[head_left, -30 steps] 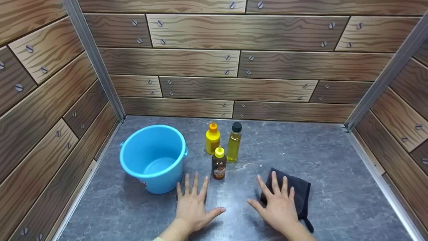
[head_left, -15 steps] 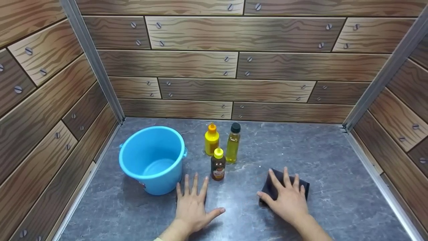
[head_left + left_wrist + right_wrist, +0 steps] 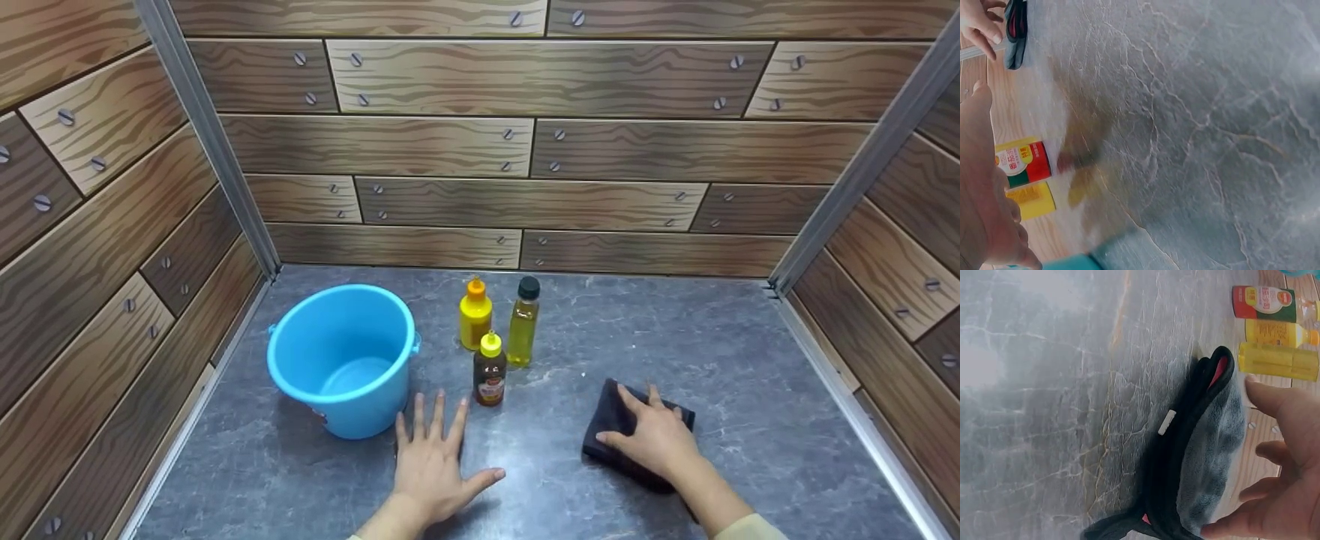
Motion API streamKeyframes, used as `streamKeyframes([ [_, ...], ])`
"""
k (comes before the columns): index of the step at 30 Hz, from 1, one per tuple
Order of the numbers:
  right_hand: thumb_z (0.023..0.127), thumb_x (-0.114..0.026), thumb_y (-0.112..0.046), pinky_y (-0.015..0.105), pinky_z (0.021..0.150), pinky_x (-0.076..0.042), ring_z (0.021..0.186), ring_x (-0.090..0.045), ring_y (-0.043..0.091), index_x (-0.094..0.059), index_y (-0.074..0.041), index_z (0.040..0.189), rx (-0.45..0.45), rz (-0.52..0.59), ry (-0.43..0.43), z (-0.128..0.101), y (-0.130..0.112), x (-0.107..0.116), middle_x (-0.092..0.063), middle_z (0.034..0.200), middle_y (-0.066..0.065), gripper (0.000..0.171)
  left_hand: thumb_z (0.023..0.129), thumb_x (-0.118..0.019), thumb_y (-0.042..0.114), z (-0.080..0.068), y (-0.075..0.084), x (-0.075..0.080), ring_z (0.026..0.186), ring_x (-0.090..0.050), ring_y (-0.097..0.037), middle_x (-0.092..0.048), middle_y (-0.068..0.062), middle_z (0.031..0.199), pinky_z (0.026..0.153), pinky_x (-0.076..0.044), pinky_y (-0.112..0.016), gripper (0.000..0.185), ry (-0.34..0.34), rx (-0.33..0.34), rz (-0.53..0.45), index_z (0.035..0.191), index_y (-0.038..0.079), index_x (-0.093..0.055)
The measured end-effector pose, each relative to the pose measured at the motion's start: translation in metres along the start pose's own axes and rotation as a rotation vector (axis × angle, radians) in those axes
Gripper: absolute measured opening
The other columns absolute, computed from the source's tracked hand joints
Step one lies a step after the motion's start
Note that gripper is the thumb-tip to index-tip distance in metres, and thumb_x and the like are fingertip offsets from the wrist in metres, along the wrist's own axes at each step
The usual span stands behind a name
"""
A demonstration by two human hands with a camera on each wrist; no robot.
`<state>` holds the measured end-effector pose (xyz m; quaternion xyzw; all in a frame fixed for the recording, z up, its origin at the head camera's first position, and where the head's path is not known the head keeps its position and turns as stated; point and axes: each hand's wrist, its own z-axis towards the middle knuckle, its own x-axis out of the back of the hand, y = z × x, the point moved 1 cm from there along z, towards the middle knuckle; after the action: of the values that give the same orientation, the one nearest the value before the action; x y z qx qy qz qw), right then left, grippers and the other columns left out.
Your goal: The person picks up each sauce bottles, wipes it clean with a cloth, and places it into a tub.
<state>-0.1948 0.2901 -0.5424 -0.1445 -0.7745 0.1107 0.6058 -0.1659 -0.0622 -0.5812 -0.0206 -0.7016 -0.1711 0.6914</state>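
Right hand (image 3: 654,442) has shifted toward 1 o'clock, now resting fingers-extended on the folded dark cloth (image 3: 609,424). Left hand (image 3: 435,465) stays flat and spread on the countertop (image 3: 720,360), holding nothing.

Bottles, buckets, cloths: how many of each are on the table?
Bottles: 3 (yellow, oil, brown)
Buckets: 1 (blue)
Cloths: 1 (dark, under the right hand)
Total: 5
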Motion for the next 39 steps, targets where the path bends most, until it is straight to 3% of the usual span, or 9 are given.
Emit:
streamKeyframes([
  [6, 0.083, -0.077, -0.073, 0.088, 0.100, -0.030, 0.131, -0.013, 0.084, -0.029, -0.014, 0.168, -0.051, -0.005, -0.088, 0.008, 0.005, -0.004, -0.008, 0.161, 0.048, 0.114, 0.083, -0.040, 0.099, -0.001, 0.000, -0.001, 0.158, -0.008, -0.053, -0.019, -0.023, 0.173, 0.118, -0.015, -0.079, 0.117, -0.026, 0.001, -0.002, 0.170, 0.021, -0.028],
  [14, 0.079, -0.080, -0.075, 0.087, 0.100, -0.032, 0.131, -0.006, 0.085, -0.019, -0.021, 0.171, -0.076, -0.008, -0.170, 0.016, 0.004, -0.009, 0.001, 0.162, 0.047, 0.122, 0.082, -0.037, 0.100, -0.002, 0.000, -0.001, 0.158, -0.007, -0.052, -0.018, -0.022, 0.174, 0.118, -0.014, -0.078, 0.119, -0.036, 0.010, 0.006, 0.170, 0.021, -0.027],
  [21, 0.085, -0.074, -0.075, 0.086, 0.103, -0.028, 0.130, -0.008, 0.085, -0.031, -0.017, 0.168, -0.048, -0.064, -0.173, 0.018, 0.002, -0.012, -0.005, 0.162, 0.046, 0.110, 0.083, -0.039, 0.099, 0.000, 0.000, 0.002, 0.158, -0.010, -0.053, -0.020, -0.023, 0.173, 0.118, -0.016, -0.078, 0.117, -0.027, 0.019, 0.005, 0.170, 0.021, -0.029],
  [30, 0.095, -0.071, -0.060, 0.085, 0.110, -0.015, 0.130, -0.015, 0.084, -0.036, -0.013, 0.166, -0.014, -0.071, -0.141, 0.015, 0.005, -0.014, -0.010, 0.161, 0.047, 0.091, 0.083, -0.039, 0.099, 0.004, 0.001, 0.002, 0.158, -0.010, -0.052, -0.021, -0.023, 0.173, 0.118, -0.016, -0.077, 0.117, -0.038, 0.029, -0.016, 0.170, 0.021, -0.028],
  [39, 0.101, -0.071, -0.044, 0.082, 0.111, -0.022, 0.135, -0.027, 0.077, -0.043, -0.013, 0.162, 0.011, -0.089, -0.106, 0.016, 0.006, -0.018, -0.016, 0.160, 0.046, 0.074, 0.082, -0.036, 0.100, 0.008, 0.001, 0.003, 0.158, -0.010, -0.052, -0.019, -0.021, 0.174, 0.119, -0.018, -0.076, 0.118, -0.055, 0.071, -0.054, 0.170, 0.022, -0.027],
])
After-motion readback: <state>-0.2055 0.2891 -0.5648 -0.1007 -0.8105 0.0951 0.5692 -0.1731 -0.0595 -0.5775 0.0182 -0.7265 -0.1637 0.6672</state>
